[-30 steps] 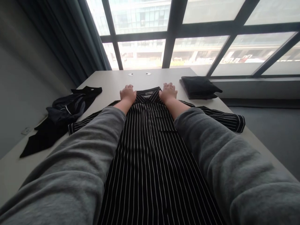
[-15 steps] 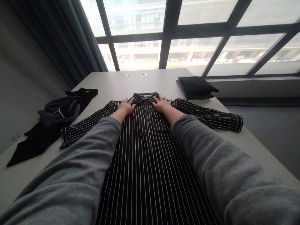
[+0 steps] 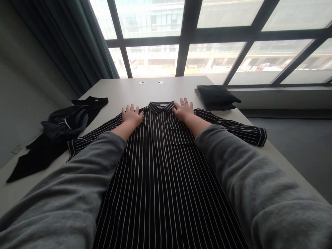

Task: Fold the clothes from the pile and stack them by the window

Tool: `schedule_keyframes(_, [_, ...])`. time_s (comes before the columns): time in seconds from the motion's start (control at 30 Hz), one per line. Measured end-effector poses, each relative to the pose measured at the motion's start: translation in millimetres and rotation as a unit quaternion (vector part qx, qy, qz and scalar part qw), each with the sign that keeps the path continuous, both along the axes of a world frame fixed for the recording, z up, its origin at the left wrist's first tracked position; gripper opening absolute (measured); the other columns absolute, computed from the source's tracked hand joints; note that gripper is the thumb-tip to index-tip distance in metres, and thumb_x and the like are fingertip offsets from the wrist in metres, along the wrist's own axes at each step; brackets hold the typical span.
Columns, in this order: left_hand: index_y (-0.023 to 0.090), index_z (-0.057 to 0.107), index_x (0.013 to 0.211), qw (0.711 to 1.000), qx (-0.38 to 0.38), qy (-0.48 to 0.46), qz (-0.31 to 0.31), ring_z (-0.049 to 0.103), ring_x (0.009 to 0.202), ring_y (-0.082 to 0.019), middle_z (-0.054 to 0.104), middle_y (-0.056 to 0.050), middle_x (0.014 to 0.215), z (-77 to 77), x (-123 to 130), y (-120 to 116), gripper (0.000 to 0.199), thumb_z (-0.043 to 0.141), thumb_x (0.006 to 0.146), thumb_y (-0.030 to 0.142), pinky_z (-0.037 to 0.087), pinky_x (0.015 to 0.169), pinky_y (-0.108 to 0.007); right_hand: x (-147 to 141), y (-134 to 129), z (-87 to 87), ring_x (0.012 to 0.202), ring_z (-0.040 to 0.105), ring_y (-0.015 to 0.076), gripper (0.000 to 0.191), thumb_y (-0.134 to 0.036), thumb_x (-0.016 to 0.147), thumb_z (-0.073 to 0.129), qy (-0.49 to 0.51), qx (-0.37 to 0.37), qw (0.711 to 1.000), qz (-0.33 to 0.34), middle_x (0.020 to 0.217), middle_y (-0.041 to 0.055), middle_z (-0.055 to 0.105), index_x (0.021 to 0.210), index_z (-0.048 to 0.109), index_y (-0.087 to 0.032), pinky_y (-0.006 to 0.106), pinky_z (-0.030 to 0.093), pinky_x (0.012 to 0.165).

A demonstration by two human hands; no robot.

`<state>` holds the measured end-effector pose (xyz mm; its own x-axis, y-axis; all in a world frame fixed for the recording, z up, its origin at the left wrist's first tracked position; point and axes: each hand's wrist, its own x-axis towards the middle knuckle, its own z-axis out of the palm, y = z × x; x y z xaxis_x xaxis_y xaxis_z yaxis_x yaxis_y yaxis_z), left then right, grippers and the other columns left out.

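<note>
A black shirt with white stripes lies spread front side up, its collar towards the window and its sleeves out to both sides. My left hand rests on the left shoulder area with its fingers spread. On the other side of the collar, my right hand lies with spread fingers on the right shoulder area. Neither hand grips the cloth. My grey sleeves cover parts of the shirt's sides.
Folded dark garments are stacked at the table's right edge. A loose heap of dark clothes lies on the left. The white table reaches towards the window, with two round fittings near its far end.
My hands have moved apart, the left one outwards to the left and the right one outwards to the right and slightly away. The shirt's body looks more spread out.
</note>
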<state>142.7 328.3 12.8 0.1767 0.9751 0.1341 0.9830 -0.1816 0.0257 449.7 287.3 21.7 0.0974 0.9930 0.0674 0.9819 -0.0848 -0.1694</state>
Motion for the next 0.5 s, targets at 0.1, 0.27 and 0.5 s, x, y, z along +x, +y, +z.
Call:
schedule_keyframes(0.1, [0.029,0.045,0.165,0.999,0.04,-0.004,-0.034,0.034,0.159,-0.038,0.036,-0.012,0.175,2.0,-64,-39,0.069,0.028,0.106,0.06,0.018,0.129,-0.064,36,-53,10.2,0.161,0.022,0.0404,0.059,-0.045,0.109,0.037,-0.003,0.158,0.985,0.061,0.174,0.0168,0.033,0.16,0.051,-0.016,0.064,0.017,0.131])
schedule_keyframes(0.27, [0.035,0.047,0.164,0.999,0.004,0.009,-0.046,0.038,0.158,-0.037,0.042,-0.008,0.172,-16.2,-179,-90,0.063,0.032,0.106,0.055,0.028,0.126,-0.064,134,-138,-13.9,0.142,0.052,0.0418,0.055,-0.052,0.105,0.041,0.007,0.115,0.993,-0.026,0.149,0.0253,0.06,0.142,0.068,-0.021,0.059,0.036,0.124])
schedule_keyframes(0.5, [0.031,0.033,0.172,0.995,-0.077,0.053,0.023,0.024,0.164,-0.041,0.022,-0.008,0.18,-34.4,-202,-89,0.072,0.029,0.106,0.06,0.023,0.128,-0.065,188,-174,-38.7,0.164,0.015,0.0461,0.076,-0.07,0.105,0.024,0.001,-0.1,0.976,-0.193,0.181,0.0098,0.016,0.171,0.033,-0.035,0.08,0.014,0.124])
